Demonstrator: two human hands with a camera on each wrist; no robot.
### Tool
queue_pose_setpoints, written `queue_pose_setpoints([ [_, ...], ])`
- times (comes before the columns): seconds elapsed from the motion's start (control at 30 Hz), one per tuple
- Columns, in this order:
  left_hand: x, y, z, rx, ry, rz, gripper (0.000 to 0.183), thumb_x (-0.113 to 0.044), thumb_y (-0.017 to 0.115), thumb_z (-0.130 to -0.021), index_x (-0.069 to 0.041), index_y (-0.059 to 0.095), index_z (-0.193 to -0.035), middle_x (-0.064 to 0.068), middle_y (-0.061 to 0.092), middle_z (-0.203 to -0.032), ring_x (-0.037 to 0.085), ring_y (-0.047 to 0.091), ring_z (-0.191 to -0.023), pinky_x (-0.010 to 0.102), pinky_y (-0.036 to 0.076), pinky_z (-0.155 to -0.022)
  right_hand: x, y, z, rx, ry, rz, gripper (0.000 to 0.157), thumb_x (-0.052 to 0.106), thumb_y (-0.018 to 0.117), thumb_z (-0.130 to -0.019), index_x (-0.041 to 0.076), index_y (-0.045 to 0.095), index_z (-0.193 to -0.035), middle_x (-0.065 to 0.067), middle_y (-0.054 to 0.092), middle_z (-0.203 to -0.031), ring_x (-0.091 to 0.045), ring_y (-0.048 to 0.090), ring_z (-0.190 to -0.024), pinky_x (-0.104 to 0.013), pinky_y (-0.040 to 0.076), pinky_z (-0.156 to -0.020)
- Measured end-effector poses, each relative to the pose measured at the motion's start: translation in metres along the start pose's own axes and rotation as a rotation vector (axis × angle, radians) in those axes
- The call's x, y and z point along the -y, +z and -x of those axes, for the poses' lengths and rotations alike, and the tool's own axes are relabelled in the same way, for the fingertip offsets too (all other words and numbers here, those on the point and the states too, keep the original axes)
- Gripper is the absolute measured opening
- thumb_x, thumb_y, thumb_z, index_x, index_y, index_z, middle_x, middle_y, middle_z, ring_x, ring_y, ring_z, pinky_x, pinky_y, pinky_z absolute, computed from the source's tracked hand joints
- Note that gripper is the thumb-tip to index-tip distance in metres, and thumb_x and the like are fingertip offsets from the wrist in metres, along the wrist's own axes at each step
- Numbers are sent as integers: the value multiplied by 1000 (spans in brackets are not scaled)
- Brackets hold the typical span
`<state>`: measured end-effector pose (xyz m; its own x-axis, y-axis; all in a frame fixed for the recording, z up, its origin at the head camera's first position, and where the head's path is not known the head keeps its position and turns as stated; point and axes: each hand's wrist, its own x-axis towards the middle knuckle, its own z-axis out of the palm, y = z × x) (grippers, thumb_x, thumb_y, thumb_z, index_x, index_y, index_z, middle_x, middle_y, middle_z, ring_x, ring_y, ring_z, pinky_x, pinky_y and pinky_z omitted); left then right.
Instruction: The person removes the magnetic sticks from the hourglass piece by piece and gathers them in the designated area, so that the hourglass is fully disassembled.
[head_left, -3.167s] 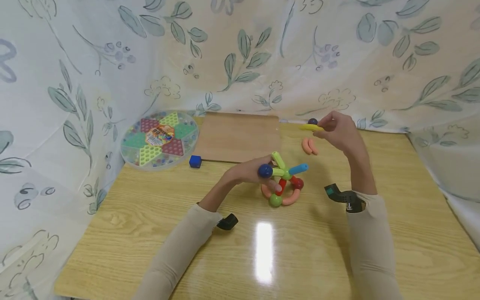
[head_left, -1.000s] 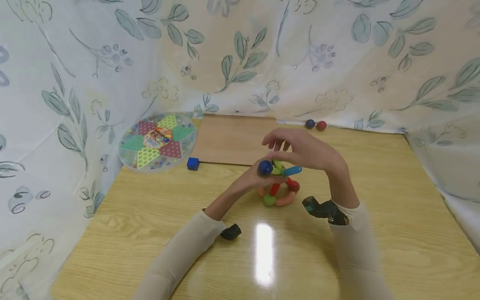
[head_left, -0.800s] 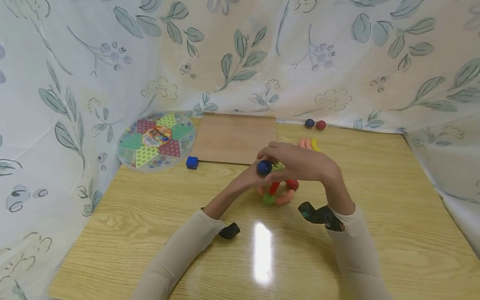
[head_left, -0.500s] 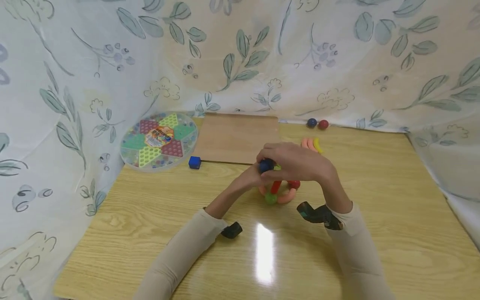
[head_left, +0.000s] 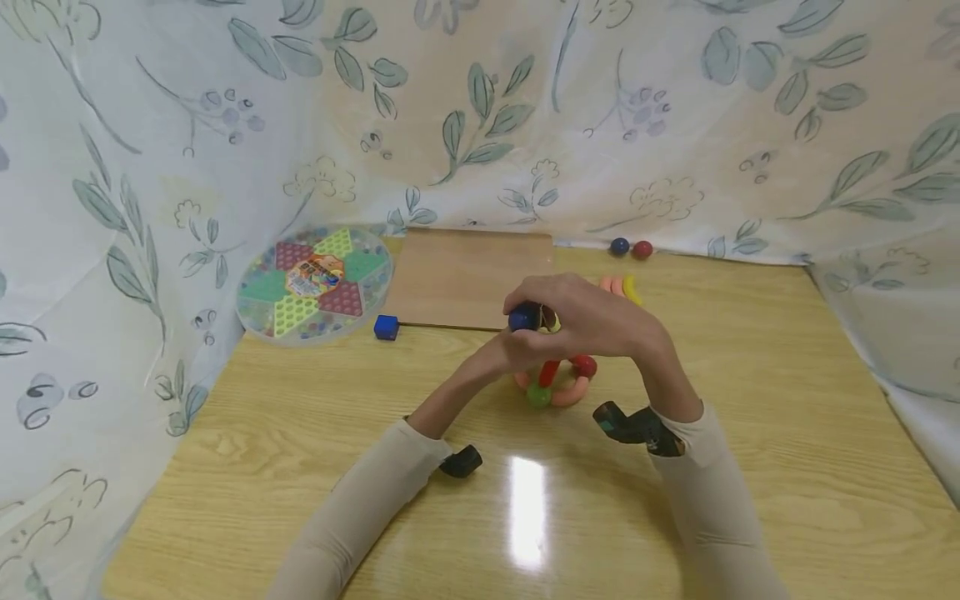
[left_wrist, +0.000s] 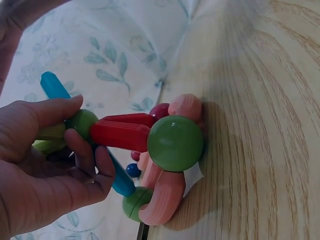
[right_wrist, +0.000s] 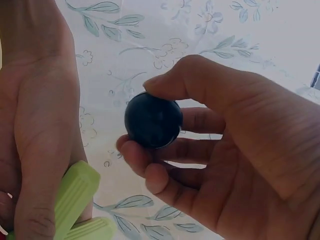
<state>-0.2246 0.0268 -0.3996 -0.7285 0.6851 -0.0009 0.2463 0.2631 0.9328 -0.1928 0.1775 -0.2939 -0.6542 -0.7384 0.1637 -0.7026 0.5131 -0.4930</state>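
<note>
My right hand [head_left: 592,321] pinches a dark blue ball [right_wrist: 153,120] between thumb and fingers, above the left hand. In the right wrist view this ball shows apart from two light green rods [right_wrist: 75,197]. My left hand [left_wrist: 45,165] grips the upper green ball [left_wrist: 81,122] of a toy built from rods and balls. Red rods [left_wrist: 120,135] and a blue rod [left_wrist: 120,175] run from there to a ring of curved pink rods [left_wrist: 165,197] with green and red balls, standing on the table. In the head view, the hands cover most of the toy's upper part.
Behind the hands lie curved pink and yellow rods [head_left: 632,290], with a blue ball [head_left: 619,247] and a red ball [head_left: 642,250] farther back. A brown board [head_left: 472,275], a blue cube [head_left: 386,327] and a round Chinese checkers board [head_left: 315,283] are to the left. A patterned cloth hangs behind.
The yellow curved rod my right hand held now lies beside the pink ones. That hand has come left, taken hold of the blue ball on the toy and raised it slightly.
</note>
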Motion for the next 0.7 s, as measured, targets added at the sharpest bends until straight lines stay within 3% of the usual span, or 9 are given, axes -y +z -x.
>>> queue_pose_setpoints([
  [0.17,2,0,-1,11,-6,-3,23,-11,64,-100,-1,51,-116,2,45,-90,15,46,-83,21,39,-76,-4,2,-1,-66,-61,17,27,12,72,-93,7,69,-119,-5,66,-114,-17,62,-97,-37,57,-83],
  [0.3,4,-1,-1,14,14,16,50,-17,70,-99,-7,46,-142,2,56,-116,15,54,-107,26,45,-95,-14,-1,-1,-160,-107,38,29,4,74,-91,7,69,-119,-7,62,-115,-16,59,-97,-32,54,-82],
  [0.4,6,-1,-1,36,1,50,75,-20,71,-99,-17,28,-160,1,54,-137,17,50,-126,35,44,-109,-23,-8,5,-245,-90,17,32,1,76,-91,5,68,-121,-8,65,-115,-14,58,-97,-25,52,-82],
  [0.47,7,-1,-2,46,-6,69,66,-20,71,-99,-14,33,-153,4,58,-124,18,54,-117,35,46,-103,-30,-16,12,-312,-40,-11,33,0,76,-92,5,67,-124,-7,69,-113,-11,59,-92,-18,50,-78],
  [0.57,7,0,-4,45,-5,72,43,-18,71,-98,-10,43,-129,3,54,-100,17,52,-97,30,45,-89,-38,-28,24,-415,60,-58,33,2,73,-95,3,66,-128,-8,72,-105,-6,63,-83,-14,49,-73],
  [0.63,6,0,-4,42,-15,70,34,-18,71,-98,-10,42,-114,2,49,-94,16,49,-91,27,44,-83,-43,-33,30,-467,123,-95,31,5,70,-99,3,65,-129,-5,71,-101,-3,65,-77,-13,49,-70],
  [0.7,5,1,-2,36,-37,70,33,-17,72,-98,-12,42,-112,0,50,-94,14,49,-90,25,44,-81,-49,-39,34,-512,173,-115,30,6,68,-100,2,65,-130,1,68,-98,-1,66,-74,-12,49,-72],
])
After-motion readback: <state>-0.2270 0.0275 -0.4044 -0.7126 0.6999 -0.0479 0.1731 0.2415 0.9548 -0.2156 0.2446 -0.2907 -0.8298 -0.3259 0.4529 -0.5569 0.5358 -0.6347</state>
